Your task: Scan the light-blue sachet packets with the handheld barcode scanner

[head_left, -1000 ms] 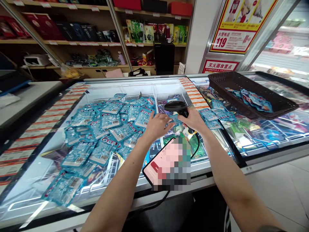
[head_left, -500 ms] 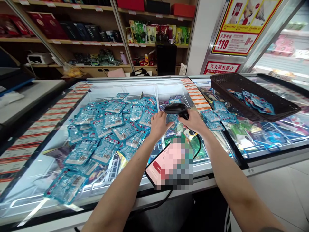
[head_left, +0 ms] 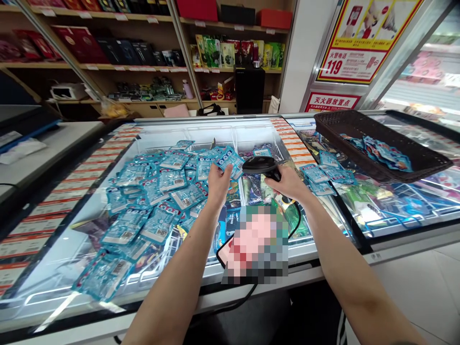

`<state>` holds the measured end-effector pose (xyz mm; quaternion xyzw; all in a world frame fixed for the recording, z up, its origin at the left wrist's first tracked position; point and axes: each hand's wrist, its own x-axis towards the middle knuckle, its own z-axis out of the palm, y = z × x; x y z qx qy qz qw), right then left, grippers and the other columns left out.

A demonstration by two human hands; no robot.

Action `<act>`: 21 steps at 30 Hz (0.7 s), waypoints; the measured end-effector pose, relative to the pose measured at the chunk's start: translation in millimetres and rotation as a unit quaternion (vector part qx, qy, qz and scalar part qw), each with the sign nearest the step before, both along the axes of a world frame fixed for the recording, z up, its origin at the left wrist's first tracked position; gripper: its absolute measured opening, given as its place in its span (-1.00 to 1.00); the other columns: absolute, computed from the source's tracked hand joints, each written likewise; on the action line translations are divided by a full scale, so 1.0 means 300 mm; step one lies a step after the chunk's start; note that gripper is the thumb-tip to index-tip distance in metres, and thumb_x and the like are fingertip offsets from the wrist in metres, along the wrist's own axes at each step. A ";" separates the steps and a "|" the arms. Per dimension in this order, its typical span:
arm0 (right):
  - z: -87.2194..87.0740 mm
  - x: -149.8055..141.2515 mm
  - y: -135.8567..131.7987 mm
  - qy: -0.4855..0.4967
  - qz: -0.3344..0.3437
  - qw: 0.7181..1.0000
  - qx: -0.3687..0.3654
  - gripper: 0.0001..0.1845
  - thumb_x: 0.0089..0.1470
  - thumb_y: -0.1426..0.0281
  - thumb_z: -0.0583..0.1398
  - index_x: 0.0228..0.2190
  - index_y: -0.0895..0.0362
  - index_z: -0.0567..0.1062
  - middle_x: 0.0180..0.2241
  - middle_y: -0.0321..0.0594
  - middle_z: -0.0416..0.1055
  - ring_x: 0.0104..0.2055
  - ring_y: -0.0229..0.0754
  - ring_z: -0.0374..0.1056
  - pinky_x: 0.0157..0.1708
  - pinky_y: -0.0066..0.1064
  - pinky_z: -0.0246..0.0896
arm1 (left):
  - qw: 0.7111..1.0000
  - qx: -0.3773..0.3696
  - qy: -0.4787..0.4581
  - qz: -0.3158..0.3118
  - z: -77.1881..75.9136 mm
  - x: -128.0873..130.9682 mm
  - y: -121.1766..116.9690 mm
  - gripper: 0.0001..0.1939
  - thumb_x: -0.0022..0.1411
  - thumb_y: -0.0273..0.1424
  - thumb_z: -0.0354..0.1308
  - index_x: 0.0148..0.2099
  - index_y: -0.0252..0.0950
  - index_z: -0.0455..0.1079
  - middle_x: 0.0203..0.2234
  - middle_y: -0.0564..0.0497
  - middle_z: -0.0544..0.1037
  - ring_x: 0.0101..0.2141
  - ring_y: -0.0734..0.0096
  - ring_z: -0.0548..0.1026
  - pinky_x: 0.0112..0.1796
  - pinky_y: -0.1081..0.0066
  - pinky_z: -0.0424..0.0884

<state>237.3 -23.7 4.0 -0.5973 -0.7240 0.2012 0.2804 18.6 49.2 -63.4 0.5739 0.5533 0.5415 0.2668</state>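
My left hand [head_left: 218, 184] grips a flat blue foil packet [head_left: 229, 162] by its lower edge, just above a large heap of similar blue packets [head_left: 154, 191] lying in the chest freezer [head_left: 201, 129]. My right hand [head_left: 287, 183] is closed around the handle of a black handheld barcode scanner [head_left: 259, 166], whose head points left towards the held packet. A phone [head_left: 255, 244], its screen pixelated, lies below my hands, and a black cable [head_left: 295, 225] runs down beside it.
A dark woven basket [head_left: 381, 143] holding blue packets rests on the freezer at right, with several more blue packets [head_left: 321, 173] beside it. Mixed bagged goods lie beneath. Wooden shelves [head_left: 143, 67] of boxed goods stand behind, and a grey counter [head_left: 43, 143] runs along the left.
My left hand has lifted a blue packet from the heap and raised it towards the scanner. The scanner has barely moved, and the view has shifted slightly.
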 end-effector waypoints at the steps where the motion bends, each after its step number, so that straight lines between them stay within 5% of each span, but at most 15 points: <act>1: 0.001 -0.001 -0.001 -0.003 0.003 1.000 0.004 -0.77 0.00 0.24 0.12 -0.44 0.16 0.41 -0.60 -0.22 0.42 -0.53 -0.17 0.33 -0.51 -0.43 0.16 | 1.000 -0.008 -0.014 0.002 -0.001 -0.001 0.002 -0.62 0.14 -0.04 0.11 -0.37 -0.22 0.10 -0.55 0.12 0.12 -0.54 0.51 0.19 -0.47 0.41 0.26; 21: 0.002 -0.009 -0.001 -0.026 0.025 0.999 0.040 -0.81 -0.01 0.26 0.13 -0.43 0.15 0.39 -0.63 -0.26 0.38 -0.55 -0.16 0.32 -0.52 -0.43 0.10 | 1.000 0.000 -0.012 0.007 0.020 0.006 -0.016 -0.67 0.16 -0.14 0.13 -0.39 -0.23 0.10 -0.57 0.13 0.13 -0.55 0.53 0.14 -0.52 0.44 0.14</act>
